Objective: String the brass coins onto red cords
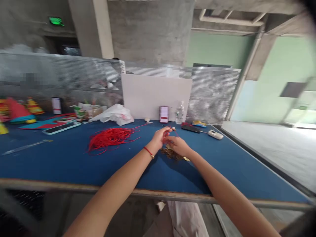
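We list left hand (158,139) and right hand (180,145), fingers curled, hold indiscernible, over gold-coloured pieces (170,153) on the desk (74,166), right of red cords (108,139): close handwork, we judge, calling next for steady pinching.

1. A clear plastic bottle (180,112) stands near the white board (148,93).
2. To its left, one phone (164,115) is placed upright, its screen lit.
3. A white plastic bag (116,114) lies crumpled on the blue table (237,171).
4. Further left, a second phone (61,127) lies flat, and a third phone (56,105) stands.
5. A white rounded object (215,134) rests at the right.
6. A green sign (56,21) is shining high at the left.
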A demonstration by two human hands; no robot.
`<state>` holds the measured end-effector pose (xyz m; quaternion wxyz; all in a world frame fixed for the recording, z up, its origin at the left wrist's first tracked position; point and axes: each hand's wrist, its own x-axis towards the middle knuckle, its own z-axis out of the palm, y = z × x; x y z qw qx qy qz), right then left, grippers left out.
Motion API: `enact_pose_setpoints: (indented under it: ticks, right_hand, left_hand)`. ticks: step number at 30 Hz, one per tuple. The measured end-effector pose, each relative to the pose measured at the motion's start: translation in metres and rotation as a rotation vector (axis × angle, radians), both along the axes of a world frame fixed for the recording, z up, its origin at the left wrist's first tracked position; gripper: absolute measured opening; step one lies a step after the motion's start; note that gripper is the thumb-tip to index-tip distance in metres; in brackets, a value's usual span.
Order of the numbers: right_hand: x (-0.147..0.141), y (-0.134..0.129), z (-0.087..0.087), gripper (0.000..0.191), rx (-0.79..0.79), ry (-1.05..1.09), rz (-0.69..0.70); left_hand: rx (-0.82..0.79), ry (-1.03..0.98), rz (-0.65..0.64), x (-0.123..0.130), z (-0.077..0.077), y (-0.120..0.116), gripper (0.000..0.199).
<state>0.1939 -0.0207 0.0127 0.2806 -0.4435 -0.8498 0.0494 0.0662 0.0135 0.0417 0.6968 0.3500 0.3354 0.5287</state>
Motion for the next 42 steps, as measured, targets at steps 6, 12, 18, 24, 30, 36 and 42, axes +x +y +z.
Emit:
enact_pose_setpoints:
  ticks: [6, 12, 18, 24, 30, 36, 42]
  right_hand:
    - [0.001, 0.000, 0.000, 0.035, 0.057, -0.058, -0.015]
    - [0.004, -0.007, 0.014, 0.026, 0.184, -0.075, -0.062]
    - [0.004, -0.006, 0.022, 0.027, 0.318, 0.245, -0.110]
    - [0.009, 0.003, 0.020, 0.029, 0.226, 0.650, -0.224]
    - [0.014, 0.016, 0.015, 0.028, -0.039, 0.734, -0.230]
    - [0.017, 0.015, 0.014, 0.028, -0.076, 0.700, -0.315]
    - [0.020, 0.014, 0.013, 0.024, 0.014, 0.706, -0.325]
  left_hand:
    - [0.018, -0.043, 0.008, -0.002, -0.006, 0.005, 0.004]
    - [0.038, -0.084, 0.006, -0.001, -0.006, 0.010, 0.004]
    - [0.203, 0.037, 0.145, -0.001, -0.012, 0.017, 0.009]
    - [0.645, 0.433, 0.277, 0.002, -0.018, 0.021, 0.013]
    - [0.967, 0.732, 0.370, 0.004, -0.015, 0.011, 0.014]
    - [1.155, 0.928, 0.408, 0.001, -0.015, 0.007, 0.013]
    - [1.229, 1.113, 0.420, -0.003, -0.016, 0.009, 0.015]
